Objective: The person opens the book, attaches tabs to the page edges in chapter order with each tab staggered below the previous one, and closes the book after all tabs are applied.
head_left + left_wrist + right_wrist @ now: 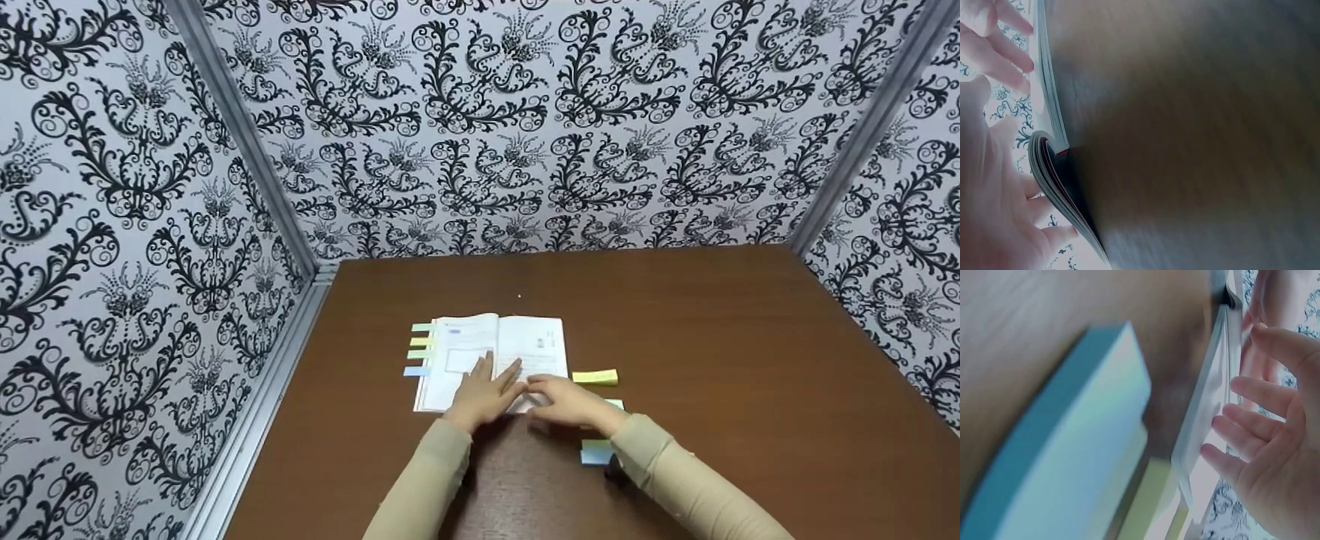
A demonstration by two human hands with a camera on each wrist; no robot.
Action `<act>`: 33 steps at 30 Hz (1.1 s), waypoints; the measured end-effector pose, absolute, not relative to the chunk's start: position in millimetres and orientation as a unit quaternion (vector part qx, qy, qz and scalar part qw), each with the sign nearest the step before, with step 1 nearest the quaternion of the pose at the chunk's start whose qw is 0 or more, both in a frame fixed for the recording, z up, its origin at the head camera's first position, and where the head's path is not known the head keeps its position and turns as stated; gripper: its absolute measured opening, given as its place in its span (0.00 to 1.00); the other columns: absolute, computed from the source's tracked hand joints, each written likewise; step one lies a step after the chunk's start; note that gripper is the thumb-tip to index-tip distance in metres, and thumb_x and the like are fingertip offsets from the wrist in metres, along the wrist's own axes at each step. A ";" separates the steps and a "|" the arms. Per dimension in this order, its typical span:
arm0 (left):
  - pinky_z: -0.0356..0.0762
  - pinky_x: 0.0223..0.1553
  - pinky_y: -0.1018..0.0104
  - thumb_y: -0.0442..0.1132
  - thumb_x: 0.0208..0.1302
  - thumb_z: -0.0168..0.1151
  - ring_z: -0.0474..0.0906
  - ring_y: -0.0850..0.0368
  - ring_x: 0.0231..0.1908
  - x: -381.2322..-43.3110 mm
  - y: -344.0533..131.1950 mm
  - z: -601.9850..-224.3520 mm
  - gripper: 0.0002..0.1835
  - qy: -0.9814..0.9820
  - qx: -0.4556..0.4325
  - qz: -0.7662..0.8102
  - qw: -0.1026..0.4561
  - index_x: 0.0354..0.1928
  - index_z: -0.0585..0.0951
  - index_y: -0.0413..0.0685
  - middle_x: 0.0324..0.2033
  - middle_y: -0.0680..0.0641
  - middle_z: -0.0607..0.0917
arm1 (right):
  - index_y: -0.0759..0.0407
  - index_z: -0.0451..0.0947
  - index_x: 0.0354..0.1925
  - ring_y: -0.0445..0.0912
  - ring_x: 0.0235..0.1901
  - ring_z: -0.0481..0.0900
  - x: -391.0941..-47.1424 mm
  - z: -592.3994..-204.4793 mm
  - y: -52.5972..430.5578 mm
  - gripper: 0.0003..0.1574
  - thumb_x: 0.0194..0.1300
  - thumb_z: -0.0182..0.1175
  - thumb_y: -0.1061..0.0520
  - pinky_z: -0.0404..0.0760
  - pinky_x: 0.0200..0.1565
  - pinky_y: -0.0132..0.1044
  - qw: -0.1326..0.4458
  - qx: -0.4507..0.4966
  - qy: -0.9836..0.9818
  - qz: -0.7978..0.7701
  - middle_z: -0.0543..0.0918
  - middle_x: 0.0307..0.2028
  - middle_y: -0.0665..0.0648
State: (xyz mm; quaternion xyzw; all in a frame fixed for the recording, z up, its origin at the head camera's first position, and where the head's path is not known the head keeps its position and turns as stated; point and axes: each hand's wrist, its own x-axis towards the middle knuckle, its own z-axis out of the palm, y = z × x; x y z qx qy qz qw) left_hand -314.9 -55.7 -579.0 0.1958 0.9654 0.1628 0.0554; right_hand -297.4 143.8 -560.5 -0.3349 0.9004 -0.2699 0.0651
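Observation:
An open book [531, 341] lies on the brown table, with several coloured sticky tabs [421, 342] standing out from its left edge. My left hand [482, 394] rests across the lower middle of the pages near the spine, fingers spread and straight. Its palm is over the book's curved lower edge [1044, 163] in the left wrist view. Just to the right, my right hand [566, 401] touches the lower part of the right page, fingers loosely extended. In the right wrist view its fingertips [1211, 451] are against the paper, and nothing is pinched between them.
A yellow sticky-note pad [595, 377] is beside the book's right edge. Nearer, partly under my right forearm, are a green pad [615, 404] and a blue pad [597, 457]. Patterned walls [525, 150] with metal posts [247, 142] enclose the table [712, 322].

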 end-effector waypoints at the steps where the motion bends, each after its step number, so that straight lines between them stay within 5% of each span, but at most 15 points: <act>1: 0.51 0.66 0.39 0.68 0.71 0.33 0.49 0.36 0.71 -314.8 -55.2 -579.9 0.33 0.967 0.197 0.152 0.058 0.74 0.60 0.68 0.73 0.34 0.52 | 0.72 0.76 0.56 0.62 0.60 0.71 -298.2 -559.8 148.6 0.28 0.63 0.61 0.54 0.68 0.61 0.55 0.059 -0.333 0.902 -0.268 0.74 0.58 0.72; 10: 0.50 0.67 0.39 0.69 0.69 0.37 0.44 0.37 0.72 -312.1 -55.9 -583.4 0.33 0.971 0.204 0.112 0.059 0.73 0.61 0.71 0.74 0.34 0.48 | 0.68 0.81 0.50 0.61 0.54 0.76 -303.4 -549.5 193.4 0.22 0.60 0.66 0.57 0.72 0.55 0.57 -0.031 -0.272 0.926 -0.260 0.80 0.52 0.67; 17: 0.48 0.68 0.39 0.66 0.68 0.45 0.42 0.38 0.73 -311.3 -51.5 -580.1 0.33 0.973 0.197 0.088 0.078 0.73 0.60 0.72 0.74 0.34 0.46 | 0.58 0.81 0.54 0.59 0.57 0.73 -305.4 -554.8 221.5 0.26 0.57 0.68 0.54 0.58 0.59 0.69 -0.007 -0.151 0.962 -0.226 0.79 0.54 0.59; 33: 0.49 0.65 0.33 0.64 0.64 0.55 0.47 0.43 0.73 -311.4 -41.4 -571.1 0.32 0.980 0.183 0.060 0.043 0.70 0.68 0.68 0.73 0.39 0.55 | 0.60 0.85 0.42 0.57 0.46 0.78 -310.1 -570.3 240.3 0.14 0.55 0.67 0.58 0.67 0.52 0.68 -0.039 -0.108 0.970 -0.215 0.82 0.43 0.57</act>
